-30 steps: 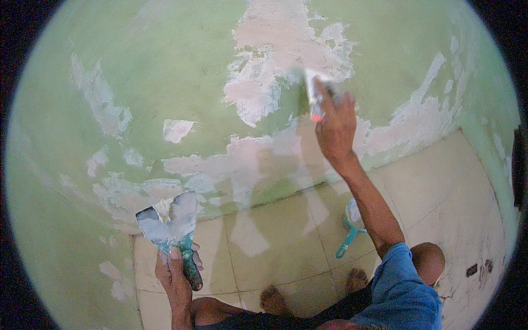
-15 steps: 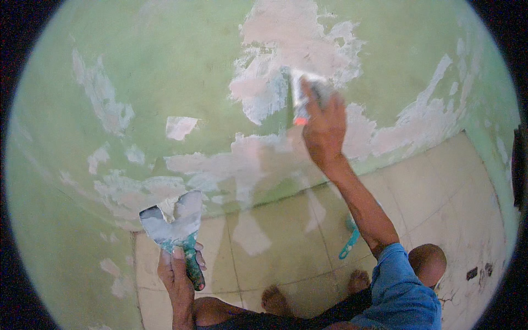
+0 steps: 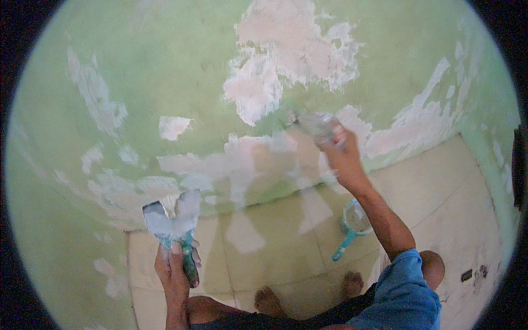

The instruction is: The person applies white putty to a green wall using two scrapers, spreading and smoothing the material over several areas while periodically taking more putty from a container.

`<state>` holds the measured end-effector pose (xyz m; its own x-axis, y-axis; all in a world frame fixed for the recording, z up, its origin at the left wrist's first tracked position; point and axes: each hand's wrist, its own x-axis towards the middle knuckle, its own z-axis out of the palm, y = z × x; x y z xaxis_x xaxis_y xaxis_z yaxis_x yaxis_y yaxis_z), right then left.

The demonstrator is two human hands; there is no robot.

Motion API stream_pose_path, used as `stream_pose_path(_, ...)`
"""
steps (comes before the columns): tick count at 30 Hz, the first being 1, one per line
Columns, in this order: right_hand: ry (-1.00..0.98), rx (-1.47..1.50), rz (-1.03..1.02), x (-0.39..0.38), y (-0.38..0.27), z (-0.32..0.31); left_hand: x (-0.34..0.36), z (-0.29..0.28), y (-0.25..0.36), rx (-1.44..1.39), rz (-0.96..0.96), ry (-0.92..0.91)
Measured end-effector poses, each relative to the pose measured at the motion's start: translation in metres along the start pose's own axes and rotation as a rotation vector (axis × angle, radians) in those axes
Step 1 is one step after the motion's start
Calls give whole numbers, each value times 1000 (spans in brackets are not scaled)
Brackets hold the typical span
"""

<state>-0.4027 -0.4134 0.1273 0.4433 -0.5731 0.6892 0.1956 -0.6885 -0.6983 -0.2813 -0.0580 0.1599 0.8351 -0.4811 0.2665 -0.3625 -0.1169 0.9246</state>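
My left hand [image 3: 175,269] grips the stained green handle of a wide putty knife [image 3: 181,223], blade upward. A lump of off-white putty [image 3: 171,207] sits at the blade's upper edge. My right hand [image 3: 342,153] is closed round a second putty knife [image 3: 312,122], smeared by motion, its tip pointing left at the wall. Whether that tip touches the wall I cannot tell. Around it, the green wall [image 3: 165,71] carries pale pink and white putty patches [image 3: 297,41], one large patch just above the knife and a long band below it.
On the tiled floor [image 3: 258,264], below my right forearm, a round container [image 3: 357,217] with a turquoise handle holds pale stuff. My bare feet [image 3: 268,301] stand close by. The wall meets the floor along a curved edge. A dark object [image 3: 518,168] stands at the far right rim.
My right hand has come down and slightly right, off the large patch, and its knife has turned to point left. The container shows more behind the forearm. My left hand has hardly moved.
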Motion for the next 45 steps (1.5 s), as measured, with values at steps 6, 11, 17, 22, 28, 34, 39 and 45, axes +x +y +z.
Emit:
stream_pose_path(6, -61, 1173, 702, -9, -37, -47, 3, 26, 12, -37, -65, -94)
stream_pose_path(11, -228, 832, 699, -6, -20, -70, -2, 52, 21, -40, -44, -190)
stream_pose_path(17, -255, 427, 746, -12, -34, -133, -8, 63, 38, -61, 79, -132)
stream_pose_path(22, -259, 451, 715, -56, -8, -202, -3, 93, 67, -69, -4, -255)
stream_pose_path(28, -105, 551, 620, -65, -43, -204, 19, 117, 63, -126, -13, -419)
stream_pose_path(34, 120, 323, 496, -46, -46, -191, 8, 145, 65, -217, -121, -573)
stream_pose_path(39, 56, 127, 278, -35, -41, -180, -2, 167, 63, -377, -297, -688)
stream_pose_path(45, -229, -358, -563, -20, -33, -162, -5, 181, 60, -530, -344, -759)
